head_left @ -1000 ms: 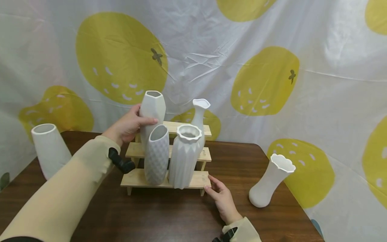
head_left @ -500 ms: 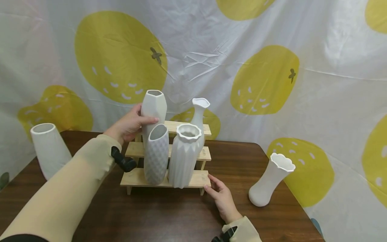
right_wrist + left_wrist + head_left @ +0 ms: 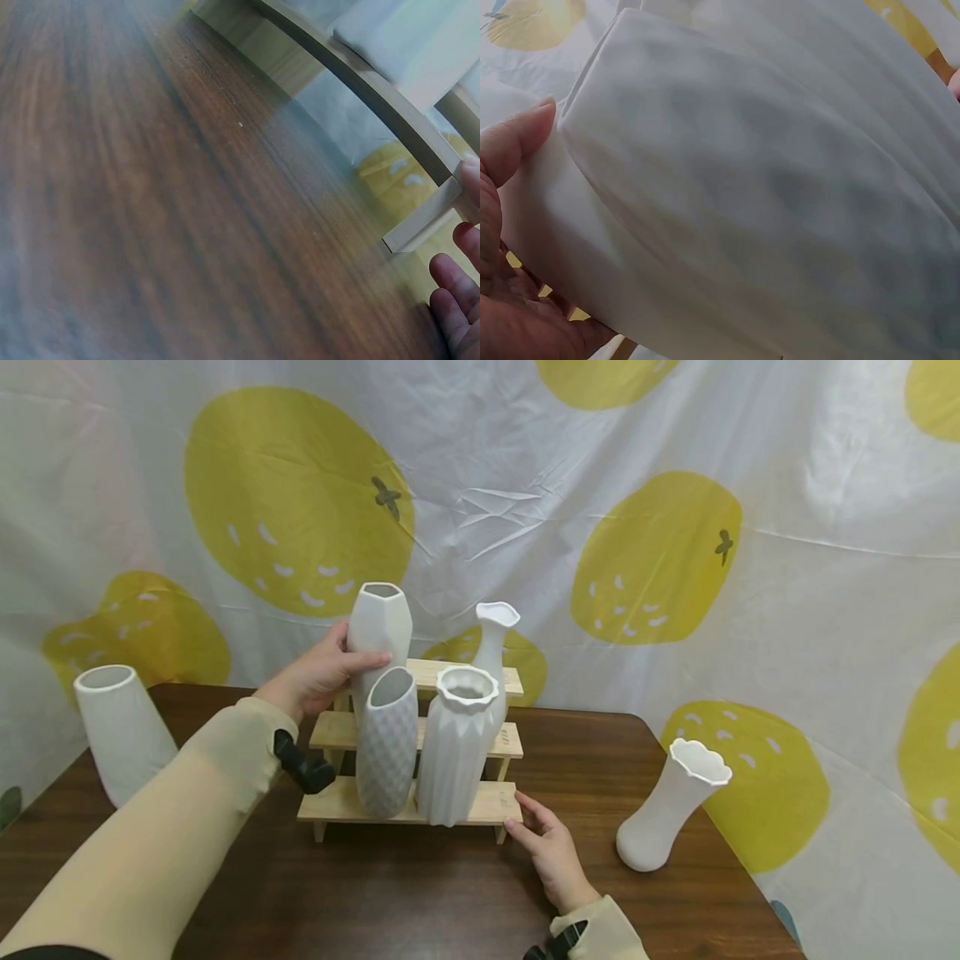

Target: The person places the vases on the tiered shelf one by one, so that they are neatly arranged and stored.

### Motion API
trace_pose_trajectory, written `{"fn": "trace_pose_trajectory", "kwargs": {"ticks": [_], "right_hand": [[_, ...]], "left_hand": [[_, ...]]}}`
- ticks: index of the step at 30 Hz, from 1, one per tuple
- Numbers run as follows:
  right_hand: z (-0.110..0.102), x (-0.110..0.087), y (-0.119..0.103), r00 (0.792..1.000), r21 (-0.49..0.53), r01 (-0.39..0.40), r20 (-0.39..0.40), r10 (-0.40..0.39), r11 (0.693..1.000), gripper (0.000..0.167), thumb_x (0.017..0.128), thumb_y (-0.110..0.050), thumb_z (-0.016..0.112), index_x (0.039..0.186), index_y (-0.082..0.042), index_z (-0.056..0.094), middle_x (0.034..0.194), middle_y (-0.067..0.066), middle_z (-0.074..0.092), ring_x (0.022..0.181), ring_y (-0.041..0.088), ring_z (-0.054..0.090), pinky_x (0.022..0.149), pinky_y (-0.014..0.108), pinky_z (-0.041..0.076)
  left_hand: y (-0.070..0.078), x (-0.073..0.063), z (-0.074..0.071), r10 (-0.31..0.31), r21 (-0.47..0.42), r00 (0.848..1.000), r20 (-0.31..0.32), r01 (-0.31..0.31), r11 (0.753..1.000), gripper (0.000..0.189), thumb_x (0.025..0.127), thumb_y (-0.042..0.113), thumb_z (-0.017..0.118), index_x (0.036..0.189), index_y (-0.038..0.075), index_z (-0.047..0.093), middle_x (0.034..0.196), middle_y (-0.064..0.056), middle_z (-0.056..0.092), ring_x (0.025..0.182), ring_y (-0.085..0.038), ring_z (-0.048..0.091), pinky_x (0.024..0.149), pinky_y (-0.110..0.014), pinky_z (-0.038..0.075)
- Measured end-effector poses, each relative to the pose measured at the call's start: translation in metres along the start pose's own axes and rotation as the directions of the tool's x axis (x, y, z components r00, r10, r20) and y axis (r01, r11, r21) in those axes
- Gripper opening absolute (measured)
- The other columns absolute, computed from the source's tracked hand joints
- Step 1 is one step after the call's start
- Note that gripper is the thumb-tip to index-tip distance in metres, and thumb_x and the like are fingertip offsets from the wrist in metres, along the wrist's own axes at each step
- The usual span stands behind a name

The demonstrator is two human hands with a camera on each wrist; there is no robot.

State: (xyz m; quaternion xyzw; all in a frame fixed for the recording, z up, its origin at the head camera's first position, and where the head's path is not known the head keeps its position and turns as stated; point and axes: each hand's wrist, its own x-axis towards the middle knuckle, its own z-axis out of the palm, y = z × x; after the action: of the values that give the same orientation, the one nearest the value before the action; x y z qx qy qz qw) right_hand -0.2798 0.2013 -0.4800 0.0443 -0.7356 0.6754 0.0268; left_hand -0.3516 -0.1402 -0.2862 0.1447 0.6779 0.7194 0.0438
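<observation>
My left hand (image 3: 315, 672) grips a tall white faceted vase (image 3: 380, 627) from its left side, thumb across the front. The vase stands upright at the left of a three-step wooden stand (image 3: 498, 802); its base is hidden. Directly before it, on the lowest step, is a white vase with a diamond texture (image 3: 387, 752), which fills much of the left wrist view. Beside that stands a pleated vase (image 3: 452, 768) with a scalloped rim. Behind is a slender vase (image 3: 490, 647) with a flared mouth. My right hand (image 3: 555, 860) pinches the lowest step's right end between thumb and fingers.
A scallop-rimmed vase (image 3: 671, 810) stands on the brown table (image 3: 360, 893) to the right. At far left, another white vase (image 3: 123, 731) is partly covered by my left sleeve (image 3: 165, 835). A fruit-patterned cloth (image 3: 495, 460) hangs behind the table.
The faceted vase and my left hand shifted very slightly right, then back left. My right hand has stayed on the stand's end.
</observation>
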Motion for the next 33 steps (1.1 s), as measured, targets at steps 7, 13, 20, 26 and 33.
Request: {"fn": "trace_pose_trajectory", "kwargs": {"ticks": [7,13,20,26,33], "right_hand": [[0.0,0.0,0.0,1.0,-0.02,0.005,-0.001,-0.005,1.0,0.055,0.091,-0.013,0.067,0.139,0.004,0.046,0.144,0.02,0.043,0.134,0.031,0.038,0.108,0.045,0.03],[0.0,0.0,0.0,1.0,-0.033,0.008,-0.005,-0.008,0.999,0.056,0.09,-0.015,0.069,0.138,0.004,0.048,0.142,0.021,0.046,0.131,0.031,0.043,0.105,0.039,0.035],[0.0,0.0,-0.001,1.0,-0.021,-0.002,-0.007,0.002,1.0,0.056,0.09,-0.015,0.069,0.138,0.003,0.048,0.143,0.02,0.045,0.132,0.03,0.041,0.107,0.043,0.032],[0.001,-0.001,-0.003,1.0,-0.009,-0.007,-0.011,0.007,1.0,0.055,0.091,-0.014,0.068,0.139,0.003,0.047,0.143,0.02,0.044,0.132,0.029,0.04,0.107,0.044,0.031],[0.001,-0.001,-0.002,1.0,-0.018,-0.009,-0.01,0.009,1.0,0.055,0.091,-0.014,0.068,0.139,0.003,0.047,0.142,0.02,0.046,0.129,0.029,0.044,0.104,0.039,0.035]], "left_hand": [[-0.004,-0.003,-0.003,0.024,0.025,1.0,-0.019,-0.023,0.999,0.072,0.093,0.007,0.06,0.15,0.012,0.016,0.142,-0.013,0.033,0.121,-0.027,0.039,0.102,-0.044,0.032],[-0.006,-0.014,-0.009,0.075,-0.02,0.996,-0.055,-0.076,0.997,0.066,0.1,0.014,0.049,0.153,0.008,0.009,0.154,-0.02,0.018,0.137,-0.032,0.021,0.111,-0.052,0.013],[-0.009,-0.03,-0.018,0.099,-0.082,0.979,-0.179,-0.115,0.99,0.067,0.101,0.026,0.047,0.154,0.009,0.01,0.156,-0.018,0.014,0.141,-0.03,0.014,0.112,-0.051,0.01],[-0.017,-0.049,-0.028,0.122,-0.077,0.972,-0.202,-0.14,0.987,0.068,0.1,0.027,0.051,0.154,0.012,0.012,0.155,-0.016,0.015,0.141,-0.028,0.015,0.112,-0.049,0.012],[-0.031,-0.072,-0.038,0.169,-0.035,0.957,-0.236,-0.182,0.983,0.066,0.1,0.025,0.053,0.153,0.01,0.018,0.137,-0.003,0.036,0.128,-0.02,0.033,0.104,-0.039,0.026]]}}
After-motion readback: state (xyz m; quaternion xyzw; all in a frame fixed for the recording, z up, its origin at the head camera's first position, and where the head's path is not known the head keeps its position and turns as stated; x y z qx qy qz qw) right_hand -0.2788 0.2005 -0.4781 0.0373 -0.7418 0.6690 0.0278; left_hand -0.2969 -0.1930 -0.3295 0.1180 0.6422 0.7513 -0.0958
